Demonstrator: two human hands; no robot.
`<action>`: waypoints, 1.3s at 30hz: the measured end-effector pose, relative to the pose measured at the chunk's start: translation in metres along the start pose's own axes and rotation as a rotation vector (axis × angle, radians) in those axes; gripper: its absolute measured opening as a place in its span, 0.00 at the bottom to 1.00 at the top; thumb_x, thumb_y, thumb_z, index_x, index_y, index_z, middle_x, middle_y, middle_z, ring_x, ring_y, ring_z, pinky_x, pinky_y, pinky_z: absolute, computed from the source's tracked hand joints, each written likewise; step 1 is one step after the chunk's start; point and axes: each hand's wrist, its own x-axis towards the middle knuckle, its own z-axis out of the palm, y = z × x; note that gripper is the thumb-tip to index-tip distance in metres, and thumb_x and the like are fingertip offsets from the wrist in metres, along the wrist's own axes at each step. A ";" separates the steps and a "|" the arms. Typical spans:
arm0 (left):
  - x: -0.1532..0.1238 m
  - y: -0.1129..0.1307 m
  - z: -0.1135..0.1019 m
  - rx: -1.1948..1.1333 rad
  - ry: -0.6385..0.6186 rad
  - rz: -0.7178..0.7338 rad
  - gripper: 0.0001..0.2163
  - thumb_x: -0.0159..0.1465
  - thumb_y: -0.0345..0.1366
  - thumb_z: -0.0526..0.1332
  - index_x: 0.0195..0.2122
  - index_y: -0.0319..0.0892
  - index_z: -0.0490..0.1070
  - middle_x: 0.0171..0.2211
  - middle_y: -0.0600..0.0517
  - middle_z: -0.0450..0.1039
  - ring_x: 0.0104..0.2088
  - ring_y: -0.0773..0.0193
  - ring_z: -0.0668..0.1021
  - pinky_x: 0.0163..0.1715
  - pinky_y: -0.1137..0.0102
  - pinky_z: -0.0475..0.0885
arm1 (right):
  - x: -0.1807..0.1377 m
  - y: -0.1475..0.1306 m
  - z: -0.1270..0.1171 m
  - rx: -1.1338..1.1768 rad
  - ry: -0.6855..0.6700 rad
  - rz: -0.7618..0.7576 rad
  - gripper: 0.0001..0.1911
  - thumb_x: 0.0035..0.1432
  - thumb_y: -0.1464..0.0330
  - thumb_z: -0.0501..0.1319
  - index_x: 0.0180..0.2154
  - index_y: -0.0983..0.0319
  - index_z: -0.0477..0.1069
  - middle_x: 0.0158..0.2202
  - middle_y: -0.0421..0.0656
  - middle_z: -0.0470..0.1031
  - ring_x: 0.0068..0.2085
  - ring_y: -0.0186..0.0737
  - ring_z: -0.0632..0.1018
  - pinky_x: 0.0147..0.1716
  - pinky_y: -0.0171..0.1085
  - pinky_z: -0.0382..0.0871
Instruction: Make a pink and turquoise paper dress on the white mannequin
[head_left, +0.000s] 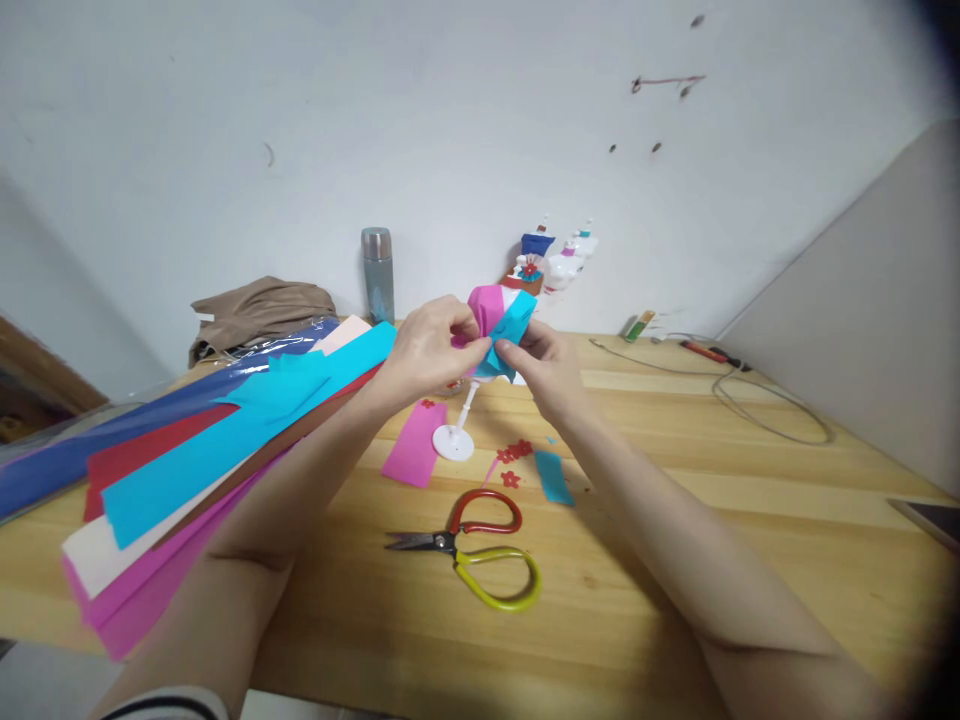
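Observation:
In the head view, a small white dress form on a stand with a round base (pixel 453 443) has pink crepe paper (pixel 487 305) around its upper part. A strip of blue crepe paper (pixel 517 318) lies slantwise across its front. My left hand (pixel 435 345) pinches the strip's lower left edge, thumb and forefinger closed. From the other side my right hand (pixel 541 362) presses its thumb on the same strip; some of its fingers are hidden behind. Scissors (pixel 444 542) with one red and one yellow handle lie below, blades pointing left.
Several paper strips (pixel 225 440) fan out under my left forearm. Red paper flowers (pixel 511 479), a pink piece (pixel 414 450) and a blue piece (pixel 553 477) lie near the stand. Behind are dressed miniature forms (pixel 564 268), a thermos (pixel 378 275), brown cloth (pixel 262 310) and a cable (pixel 739 420).

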 end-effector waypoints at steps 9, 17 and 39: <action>0.002 -0.007 -0.001 -0.079 -0.091 -0.007 0.04 0.55 0.26 0.63 0.28 0.41 0.77 0.32 0.50 0.78 0.35 0.62 0.78 0.41 0.67 0.72 | -0.001 -0.002 0.000 -0.023 0.014 -0.005 0.16 0.50 0.53 0.70 0.34 0.57 0.75 0.33 0.42 0.81 0.35 0.45 0.80 0.41 0.46 0.77; 0.005 -0.015 0.001 -0.338 -0.112 -0.238 0.07 0.56 0.34 0.71 0.25 0.39 0.74 0.27 0.51 0.76 0.29 0.66 0.75 0.33 0.69 0.71 | -0.002 -0.004 0.002 -0.055 0.015 -0.005 0.17 0.50 0.53 0.70 0.34 0.58 0.75 0.33 0.42 0.81 0.36 0.45 0.80 0.40 0.46 0.76; 0.003 -0.021 0.004 -0.648 -0.189 -0.365 0.13 0.53 0.40 0.74 0.35 0.35 0.82 0.32 0.48 0.82 0.32 0.63 0.80 0.38 0.67 0.75 | -0.002 0.001 -0.001 -0.029 -0.042 -0.038 0.12 0.54 0.57 0.68 0.35 0.58 0.78 0.36 0.43 0.83 0.38 0.46 0.82 0.45 0.48 0.78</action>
